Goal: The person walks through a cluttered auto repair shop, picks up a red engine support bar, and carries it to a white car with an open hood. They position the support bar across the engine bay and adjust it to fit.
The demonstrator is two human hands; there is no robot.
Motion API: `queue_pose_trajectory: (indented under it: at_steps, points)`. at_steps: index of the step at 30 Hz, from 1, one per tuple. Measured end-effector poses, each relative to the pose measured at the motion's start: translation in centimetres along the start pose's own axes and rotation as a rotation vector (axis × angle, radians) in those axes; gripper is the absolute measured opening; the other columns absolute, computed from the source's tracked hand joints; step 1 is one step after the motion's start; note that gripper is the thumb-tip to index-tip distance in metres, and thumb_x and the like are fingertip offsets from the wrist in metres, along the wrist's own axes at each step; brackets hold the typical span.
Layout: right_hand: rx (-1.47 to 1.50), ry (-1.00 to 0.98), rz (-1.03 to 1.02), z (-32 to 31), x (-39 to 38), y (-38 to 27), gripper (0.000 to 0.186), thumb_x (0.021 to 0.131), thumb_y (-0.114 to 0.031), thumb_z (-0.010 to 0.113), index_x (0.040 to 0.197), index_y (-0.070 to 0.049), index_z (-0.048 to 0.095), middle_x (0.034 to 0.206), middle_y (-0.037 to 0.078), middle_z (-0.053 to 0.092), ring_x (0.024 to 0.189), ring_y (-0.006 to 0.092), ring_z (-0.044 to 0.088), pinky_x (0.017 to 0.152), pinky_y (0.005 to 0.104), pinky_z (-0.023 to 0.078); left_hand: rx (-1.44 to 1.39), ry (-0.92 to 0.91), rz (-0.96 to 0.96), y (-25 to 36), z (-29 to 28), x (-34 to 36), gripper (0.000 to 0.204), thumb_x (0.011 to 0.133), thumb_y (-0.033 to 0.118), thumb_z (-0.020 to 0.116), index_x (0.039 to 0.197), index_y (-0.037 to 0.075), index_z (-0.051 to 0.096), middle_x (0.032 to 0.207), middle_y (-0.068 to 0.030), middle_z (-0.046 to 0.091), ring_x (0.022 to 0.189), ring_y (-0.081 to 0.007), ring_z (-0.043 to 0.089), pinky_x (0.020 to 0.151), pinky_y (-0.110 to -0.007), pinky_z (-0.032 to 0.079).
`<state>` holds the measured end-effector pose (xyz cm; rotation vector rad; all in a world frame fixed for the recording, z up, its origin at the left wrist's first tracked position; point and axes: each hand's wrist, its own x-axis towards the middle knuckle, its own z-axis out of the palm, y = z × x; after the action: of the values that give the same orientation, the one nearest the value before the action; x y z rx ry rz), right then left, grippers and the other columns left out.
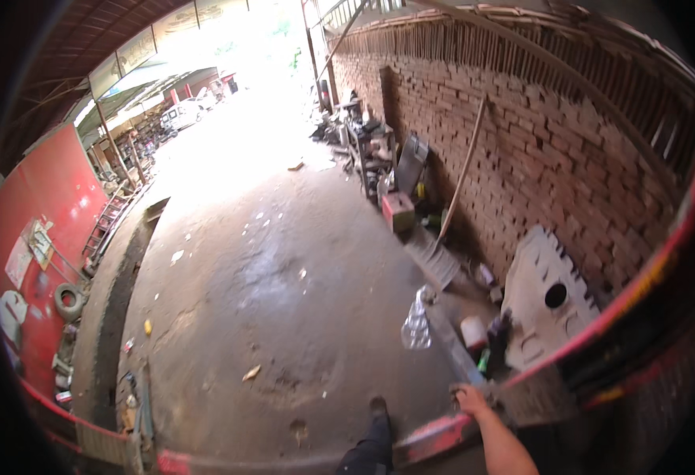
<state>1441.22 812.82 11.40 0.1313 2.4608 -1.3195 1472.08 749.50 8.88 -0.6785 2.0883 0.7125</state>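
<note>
My right hand (468, 398) reaches in from the lower edge, its forearm bare. The fingers are curled at the red-painted metal edge (434, 437), beside the lower end of a long grey-blue metal strip (454, 346); what lies inside the grip is too small to make out. Just past the hand are a green bottle (483, 362) and a whitish container with a reddish top (473, 332). A clear plastic bottle or bag (416, 323) rests on the floor by the strip. My left hand is out of view.
My dark-trousered leg (369, 451) stands over the worn concrete floor (228, 317). A pale metal panel with a round hole (541, 317) and a wooden pole (464, 170) lean on the brick wall (553, 158). Left, a trench (129, 293) runs beside a tyre (68, 302).
</note>
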Motion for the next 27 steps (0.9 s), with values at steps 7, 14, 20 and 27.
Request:
queue_pose_trajectory:
  at_steps: [7,14,20,27]
  points:
    - [-0.269,-0.305,0.354,-2.2,3.3,5.2,0.053,0.093,-0.049,0.047,0.104,-0.003,0.072,0.114,0.021,0.067,0.11,0.0365,0.063,0.095,0.0438,0.049,0.1,0.013,0.203,23.0,-11.5,22.0,0.056,0.085,0.05,0.064,0.117,0.005,0.067,0.111,-0.0208,0.069,0.106,-0.035,0.065,0.09,-0.041,0.052]
    - [-0.104,-0.105,0.737,-9.8,15.7,0.4,0.06,0.088,-0.056,0.054,0.105,-0.001,0.071,0.113,0.022,0.068,0.107,0.0374,0.064,0.093,0.045,0.05,-0.468,0.251,0.747,62.9,-37.2,23.9,0.038,0.091,0.031,0.065,0.115,0.002,0.067,0.107,-0.0173,0.071,0.101,-0.0283,0.069,0.087,-0.037,0.053]
    - [-0.261,-0.325,0.851,-13.5,41.2,1.3,0.068,0.084,-0.062,0.059,0.105,0.001,0.07,0.111,0.022,0.068,0.105,0.0382,0.065,0.091,0.0459,0.051,-0.217,0.472,0.542,64.3,-40.7,39.0,0.041,0.089,0.036,0.065,0.111,0.002,0.068,0.108,-0.0175,0.071,0.102,-0.03,0.069,0.09,-0.038,0.053]
    - [0.064,0.23,0.161,-23.8,80.5,-24.4,0.039,0.088,-0.039,0.066,0.095,-0.001,0.07,0.094,0.019,0.072,0.09,0.0294,0.069,0.081,0.0402,0.052,-0.139,0.023,-0.092,61.8,-45.5,40.7,0.064,0.083,0.052,0.068,0.113,-0.005,0.066,0.11,-0.021,0.07,0.104,-0.0333,0.067,0.09,-0.04,0.052]
